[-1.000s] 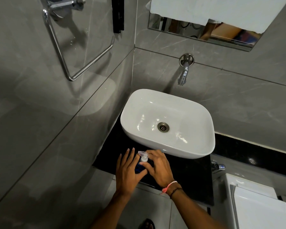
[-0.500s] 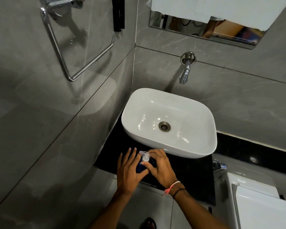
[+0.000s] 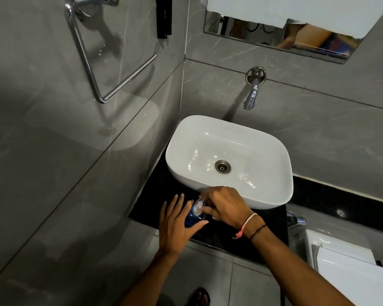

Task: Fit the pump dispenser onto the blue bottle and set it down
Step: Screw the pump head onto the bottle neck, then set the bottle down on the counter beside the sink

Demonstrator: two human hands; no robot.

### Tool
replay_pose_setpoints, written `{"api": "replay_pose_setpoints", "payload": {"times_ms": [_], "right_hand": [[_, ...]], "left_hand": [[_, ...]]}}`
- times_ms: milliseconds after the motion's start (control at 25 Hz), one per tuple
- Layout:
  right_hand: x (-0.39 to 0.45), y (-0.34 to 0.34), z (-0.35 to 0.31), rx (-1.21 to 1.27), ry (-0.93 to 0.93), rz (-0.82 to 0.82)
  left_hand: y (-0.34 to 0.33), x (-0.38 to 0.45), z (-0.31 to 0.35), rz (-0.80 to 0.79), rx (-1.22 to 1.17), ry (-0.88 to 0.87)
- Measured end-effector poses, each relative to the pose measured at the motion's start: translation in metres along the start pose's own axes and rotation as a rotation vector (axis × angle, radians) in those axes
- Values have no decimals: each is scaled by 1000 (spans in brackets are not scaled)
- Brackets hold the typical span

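i'm seeing my right hand pinching the clear pump dispenser on top of the blue bottle, while my left hand is cupping the bottle's side with its fingers spread loosely. the bottle is standing on the black counter, just in front of the white basin.

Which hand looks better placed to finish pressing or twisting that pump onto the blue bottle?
Probably the right hand: its fingers already sit on the pump dispenser atop the blue bottle. The left hand is beside the bottle's body, steadying it.
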State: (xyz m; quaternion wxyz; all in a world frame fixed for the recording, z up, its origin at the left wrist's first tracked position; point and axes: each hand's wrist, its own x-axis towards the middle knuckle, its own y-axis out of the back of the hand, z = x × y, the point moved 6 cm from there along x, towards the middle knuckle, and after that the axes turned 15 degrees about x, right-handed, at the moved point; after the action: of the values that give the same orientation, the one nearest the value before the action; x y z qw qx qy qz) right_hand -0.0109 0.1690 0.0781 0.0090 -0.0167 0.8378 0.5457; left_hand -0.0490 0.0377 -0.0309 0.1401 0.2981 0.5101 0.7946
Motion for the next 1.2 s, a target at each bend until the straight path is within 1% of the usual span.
{"api": "replay_pose_setpoints", "payload": {"times_ms": [80, 120, 240, 360, 440, 640, 760, 840, 920, 960, 1040, 1080, 1200], "right_hand": [[-6, -1, 6, -30, -106, 17], [-10, -3, 7, -19, -123, 30], [-22, -5, 3, 162, -98, 76], [-23, -6, 2, 349, -58, 16], [-21, -7, 1, 413, -74, 29], [-18, -11, -2, 359, -125, 122], [-24, -13, 5, 396, -162, 148], [-32, -12, 15, 326, -159, 258], [-43, -12, 31, 167, -209, 393], [-47, -14, 40, 80, -278, 400], [-53, -22, 55, -67, -409, 303], [-54, -26, 60, -112, -441, 260], [-53, -27, 65, -133, -475, 232]], "left_hand": [[-1, -1, -1, 6, -4, -2], [-2, -1, -1, 11, -7, -3], [-2, 0, -1, 25, -21, -4], [-2, 0, -1, 16, -10, -9], [-3, -1, -1, 5, -8, -14], [-4, 0, -2, -14, -16, -13], [-4, -1, -2, -15, -1, -24], [-3, 0, -1, -15, 0, -12], [-2, 2, 0, -17, 11, -11], [-1, 3, -1, -18, 20, -19], [2, 6, -3, -15, 29, -36], [3, 8, -7, -5, 32, -33], [15, 17, -27, 20, 25, 2]]}}
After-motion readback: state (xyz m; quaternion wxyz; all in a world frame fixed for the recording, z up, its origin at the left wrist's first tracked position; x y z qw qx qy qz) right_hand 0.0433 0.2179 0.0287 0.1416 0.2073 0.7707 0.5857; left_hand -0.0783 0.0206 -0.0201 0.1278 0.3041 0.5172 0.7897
